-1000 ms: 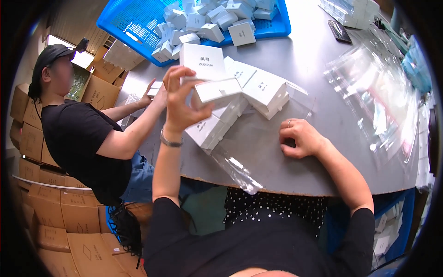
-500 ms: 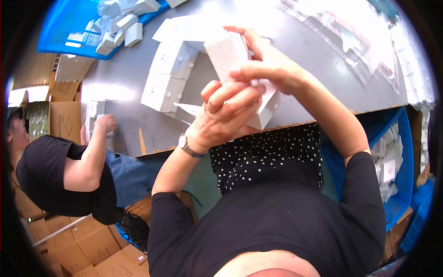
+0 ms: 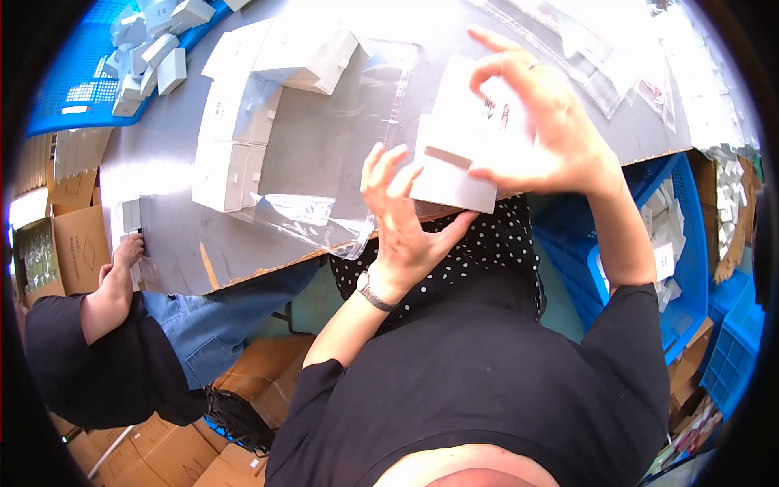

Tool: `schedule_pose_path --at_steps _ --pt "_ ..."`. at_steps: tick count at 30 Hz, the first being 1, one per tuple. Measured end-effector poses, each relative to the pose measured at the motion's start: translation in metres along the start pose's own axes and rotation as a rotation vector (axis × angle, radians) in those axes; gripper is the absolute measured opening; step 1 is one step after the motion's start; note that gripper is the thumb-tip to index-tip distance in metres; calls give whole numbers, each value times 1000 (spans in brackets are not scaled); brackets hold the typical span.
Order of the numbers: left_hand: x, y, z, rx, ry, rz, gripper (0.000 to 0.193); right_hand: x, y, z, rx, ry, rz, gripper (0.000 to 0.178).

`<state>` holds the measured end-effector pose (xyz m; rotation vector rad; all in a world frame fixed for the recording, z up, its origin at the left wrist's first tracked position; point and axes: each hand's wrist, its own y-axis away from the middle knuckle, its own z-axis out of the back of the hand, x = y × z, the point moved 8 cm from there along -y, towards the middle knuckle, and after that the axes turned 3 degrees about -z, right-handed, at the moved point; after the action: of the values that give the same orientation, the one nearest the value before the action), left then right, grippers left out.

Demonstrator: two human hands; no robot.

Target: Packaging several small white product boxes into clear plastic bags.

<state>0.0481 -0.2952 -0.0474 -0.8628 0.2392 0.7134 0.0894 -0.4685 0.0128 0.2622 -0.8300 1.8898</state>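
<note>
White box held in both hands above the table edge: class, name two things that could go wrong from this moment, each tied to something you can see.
1. The white box sits between the right hand and left hand past the grey table's edge; a slip could drop it to the floor.
2. The clear plastic bag overhangs that edge and might slide off if brushed.

matt white cardboard box [image 3: 454,158]; glossy clear plastic bag [image 3: 341,154]; smooth grey table [image 3: 174,235]; blue plastic crate [image 3: 73,89].

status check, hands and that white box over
Left hand and right hand both gripping white box, raised at table edge. Clear bag flat beside it. Nothing in the way.
</note>
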Motion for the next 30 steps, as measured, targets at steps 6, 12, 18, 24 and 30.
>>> schedule_pose_path --at_steps 6,12,18,24,30 --pt "17 15 5 48 116 129 89 32 17 -28 219 87 41 67" --pt "-3 5 67 -16 -152 25 49 15 38 -18 30 -110 -7 64" --pt "32 1 100 110 -527 192 35 24 40 -31 141 -136 -3 66" --pt "49 3 109 134 -594 198 41 18 34 -40 215 -159 34 71" --pt "46 -8 138 -285 -251 124 26 40 -28 -72 261 -466 122 67"
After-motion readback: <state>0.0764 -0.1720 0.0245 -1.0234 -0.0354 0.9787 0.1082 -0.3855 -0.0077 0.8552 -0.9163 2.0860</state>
